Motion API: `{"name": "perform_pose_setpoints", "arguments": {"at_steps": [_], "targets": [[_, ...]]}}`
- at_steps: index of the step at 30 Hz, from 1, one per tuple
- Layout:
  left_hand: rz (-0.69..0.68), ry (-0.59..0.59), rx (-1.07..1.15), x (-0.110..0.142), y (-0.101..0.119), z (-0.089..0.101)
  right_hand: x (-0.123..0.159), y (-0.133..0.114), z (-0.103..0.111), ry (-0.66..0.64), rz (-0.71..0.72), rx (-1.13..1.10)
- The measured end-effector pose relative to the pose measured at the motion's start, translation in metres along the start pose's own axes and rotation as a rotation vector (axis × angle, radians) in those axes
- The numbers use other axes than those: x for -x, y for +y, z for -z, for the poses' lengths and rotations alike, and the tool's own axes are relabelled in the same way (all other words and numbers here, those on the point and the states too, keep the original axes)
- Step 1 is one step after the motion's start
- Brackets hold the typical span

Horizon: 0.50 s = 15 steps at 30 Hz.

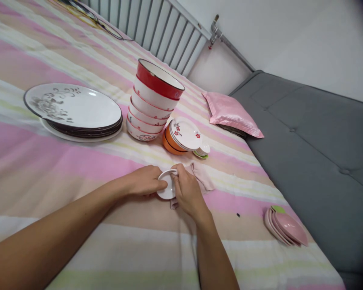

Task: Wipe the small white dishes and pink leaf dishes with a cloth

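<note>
My left hand (147, 180) is closed on the near-left edge of a small white dish (170, 190), its thumb lying over the inside. At the opposite rim, my right hand (187, 190) pinches a pale pink cloth (203, 176) against the dish. Part of the cloth spreads out behind that hand, and a bit hangs below the dish. Just beyond the hands sit orange bowls (172, 145) with white flowered plates (186, 133) stacked on top. Beside them is a small pile of little white dishes (203, 148) on something green.
A tall stack of red and white bowls (153, 102) stands behind, with large plates (78, 106) piled to its left. Pink dishes (290, 229) lie at the right near the grey headboard (308, 137). A pink pillow (231, 114) and cables (90, 18) rest farther back on the striped bed.
</note>
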<state>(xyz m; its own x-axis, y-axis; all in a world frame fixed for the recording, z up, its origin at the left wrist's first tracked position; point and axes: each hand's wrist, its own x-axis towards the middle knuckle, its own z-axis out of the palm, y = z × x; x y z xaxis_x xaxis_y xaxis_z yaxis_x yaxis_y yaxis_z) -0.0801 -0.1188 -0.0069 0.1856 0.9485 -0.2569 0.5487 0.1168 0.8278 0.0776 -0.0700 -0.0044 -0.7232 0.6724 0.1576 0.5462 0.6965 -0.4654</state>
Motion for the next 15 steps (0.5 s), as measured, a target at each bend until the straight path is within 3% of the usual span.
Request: {"name": "perform_pose_setpoints", "arguments": {"at_steps": [7,11,15], "targets": [[-0.141,0.201,0.132,-0.006,-0.001,-0.010,-0.005,0.003,-0.008,0.282,-0.163,-0.192],[-0.194,0.198,0.224,-0.007,-0.001,-0.014,-0.007,0.004,-0.011,0.322,-0.220,-0.236],[-0.223,0.135,0.266,-0.006,-0.001,-0.011,-0.006,0.004,-0.011,0.290,-0.189,-0.218]]}}
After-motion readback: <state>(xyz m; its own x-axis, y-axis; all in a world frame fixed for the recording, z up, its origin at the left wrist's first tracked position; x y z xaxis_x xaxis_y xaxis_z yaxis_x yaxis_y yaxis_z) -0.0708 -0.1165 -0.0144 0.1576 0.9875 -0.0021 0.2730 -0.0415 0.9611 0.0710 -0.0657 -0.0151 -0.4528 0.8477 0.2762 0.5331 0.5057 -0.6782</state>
